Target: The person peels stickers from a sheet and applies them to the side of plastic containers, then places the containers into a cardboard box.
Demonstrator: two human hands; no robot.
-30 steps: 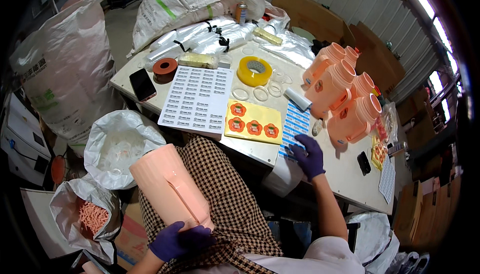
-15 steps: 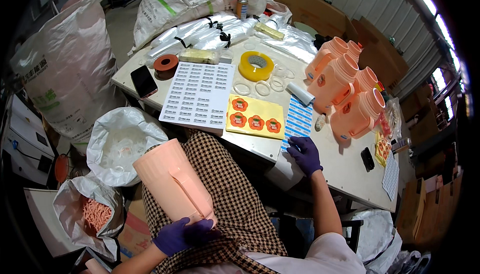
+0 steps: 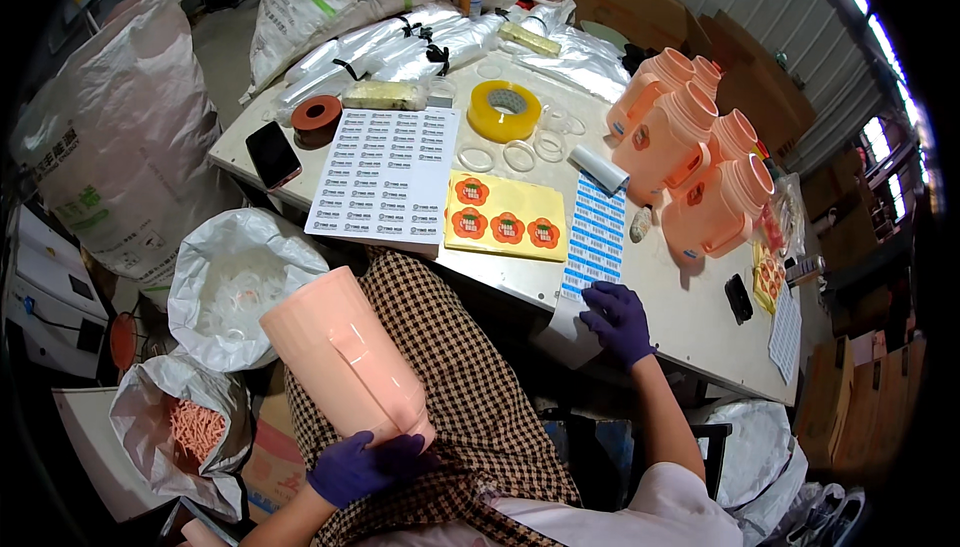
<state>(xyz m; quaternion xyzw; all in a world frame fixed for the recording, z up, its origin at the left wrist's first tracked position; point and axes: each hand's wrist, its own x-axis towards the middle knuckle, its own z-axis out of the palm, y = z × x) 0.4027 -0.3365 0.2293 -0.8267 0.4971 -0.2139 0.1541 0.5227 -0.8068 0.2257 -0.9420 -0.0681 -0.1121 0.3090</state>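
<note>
My left hand (image 3: 362, 464), in a purple glove, grips the neck end of a large peach plastic jug (image 3: 340, 359) that lies tilted over my checked lap. My right hand (image 3: 620, 319), also gloved, rests with fingers curled on the lower end of a blue-and-white label sheet (image 3: 596, 231) at the table's near edge; whether it pinches a label I cannot tell. Beside that sheet lies a yellow sheet with orange flower stickers (image 3: 505, 215) and a large white sheet of small labels (image 3: 385, 174).
Several peach jugs (image 3: 697, 162) lie grouped at the table's right. A yellow tape roll (image 3: 504, 110), an orange-brown tape roll (image 3: 317, 118), clear rings, a phone (image 3: 273, 154) and plastic bag bundles sit farther back. Open bags (image 3: 235, 282) of parts stand on the floor at my left.
My left hand has drawn the jug slightly lower over my lap. My right hand has slid a little down along the blue label sheet toward the table edge.
</note>
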